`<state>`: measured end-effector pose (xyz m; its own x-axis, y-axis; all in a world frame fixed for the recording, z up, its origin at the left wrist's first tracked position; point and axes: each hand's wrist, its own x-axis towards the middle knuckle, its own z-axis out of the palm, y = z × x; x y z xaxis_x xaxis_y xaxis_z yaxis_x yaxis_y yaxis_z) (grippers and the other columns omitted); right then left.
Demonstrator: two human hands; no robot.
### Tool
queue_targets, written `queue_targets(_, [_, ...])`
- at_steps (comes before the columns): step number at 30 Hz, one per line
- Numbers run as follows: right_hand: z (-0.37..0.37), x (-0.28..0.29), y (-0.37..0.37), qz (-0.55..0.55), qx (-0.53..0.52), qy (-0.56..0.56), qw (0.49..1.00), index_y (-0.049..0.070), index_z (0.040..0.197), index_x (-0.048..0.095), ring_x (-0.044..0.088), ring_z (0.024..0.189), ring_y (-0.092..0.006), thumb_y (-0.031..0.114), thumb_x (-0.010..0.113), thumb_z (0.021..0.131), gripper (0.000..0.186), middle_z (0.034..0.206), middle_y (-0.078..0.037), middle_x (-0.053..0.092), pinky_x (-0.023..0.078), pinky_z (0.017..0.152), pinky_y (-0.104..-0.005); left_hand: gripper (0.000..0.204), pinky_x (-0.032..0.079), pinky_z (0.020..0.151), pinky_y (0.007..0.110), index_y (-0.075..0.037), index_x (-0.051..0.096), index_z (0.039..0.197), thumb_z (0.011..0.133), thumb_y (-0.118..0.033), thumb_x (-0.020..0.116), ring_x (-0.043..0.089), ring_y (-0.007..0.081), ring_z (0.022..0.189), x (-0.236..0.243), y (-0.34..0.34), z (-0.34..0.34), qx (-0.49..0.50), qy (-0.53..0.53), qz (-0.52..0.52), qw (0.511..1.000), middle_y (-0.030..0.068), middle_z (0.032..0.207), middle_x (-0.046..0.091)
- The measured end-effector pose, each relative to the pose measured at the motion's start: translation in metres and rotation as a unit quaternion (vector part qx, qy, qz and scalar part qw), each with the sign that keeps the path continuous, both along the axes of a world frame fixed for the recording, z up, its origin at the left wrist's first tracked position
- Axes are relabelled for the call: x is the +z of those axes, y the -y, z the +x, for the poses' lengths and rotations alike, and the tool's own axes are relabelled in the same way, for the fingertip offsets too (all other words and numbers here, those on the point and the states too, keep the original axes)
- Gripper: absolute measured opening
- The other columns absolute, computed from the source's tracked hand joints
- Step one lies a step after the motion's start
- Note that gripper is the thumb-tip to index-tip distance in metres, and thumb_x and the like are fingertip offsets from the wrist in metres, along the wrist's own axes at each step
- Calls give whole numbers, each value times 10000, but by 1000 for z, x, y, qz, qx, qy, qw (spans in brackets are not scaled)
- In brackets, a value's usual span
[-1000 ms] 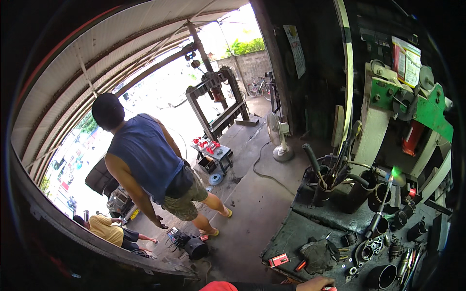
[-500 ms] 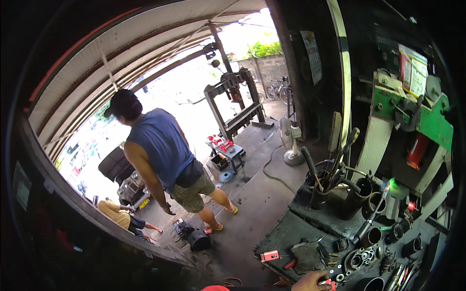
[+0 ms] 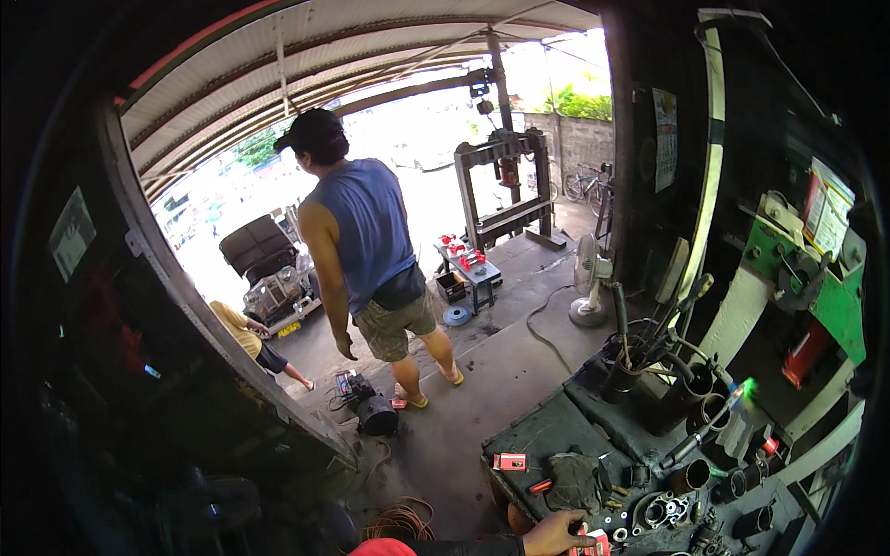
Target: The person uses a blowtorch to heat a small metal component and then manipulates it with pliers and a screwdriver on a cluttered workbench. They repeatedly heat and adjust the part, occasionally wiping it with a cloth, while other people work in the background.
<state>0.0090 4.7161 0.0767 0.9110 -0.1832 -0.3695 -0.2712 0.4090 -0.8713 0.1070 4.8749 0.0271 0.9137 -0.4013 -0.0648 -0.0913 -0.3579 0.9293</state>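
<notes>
At the bottom of the head view my left hand (image 3: 556, 532) is closed on a small red-and-white box (image 3: 591, 543) at the front edge of the dark metal bench (image 3: 526, 440). Just beyond it lie a dark cloth (image 3: 569, 477), another red-and-white box (image 3: 510, 461), a red-handled tool (image 3: 540, 486), washers and a metal flange part (image 3: 662, 510). Dark cylinders (image 3: 690, 474), a holder of long tools (image 3: 619, 380) and a torch-like tool (image 3: 695, 443) with a greenish glow at its tip occupy the bench. My right hand is out of view.
A person in blue (image 3: 357, 232) stands in the doorway, another in yellow (image 3: 243, 338) is low outside. Around are a black motor-like machine (image 3: 375, 415), coiled hoses (image 3: 399, 524), a fan (image 3: 589, 283), a small table (image 3: 473, 271), a press frame (image 3: 505, 185) and a green machine (image 3: 834, 306).
My view has turned left, shifting the scene right. The person in blue has turned slightly and stands more upright. My hand with the box has moved a little left in the picture.
</notes>
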Motion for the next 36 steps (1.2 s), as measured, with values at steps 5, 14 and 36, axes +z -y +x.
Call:
queue_targets(5, [6,-4,-20,-17,23,-6,1000,-23,1127,747,529,676,-51,131,742,1010,194,827,55,649,390,587,-226,384,465,731,323,-30,660,998,884,-334,865,547,114,812,1,-35,14,-56,-90,-94,990,22,863,634])
queue_targets(14, [8,-18,-17,-25,19,-123,992,65,940,694,518,527,-95,128,684,1002,90,663,12,596,388,476,-251,389,508,765,519,-56,604,991,816,-305,847,687,409,895,-15,-159,54,-152,22,249,956,193,903,677])
queue_targets(36, [-33,2,18,111,-206,-24,972,-8,1164,671,563,592,-117,258,670,1060,285,895,-89,697,402,445,-261,459,558,831,444,39,657,1206,901,-245,850,710,323,946,-21,13,82,-49,-125,-70,988,212,1104,714])
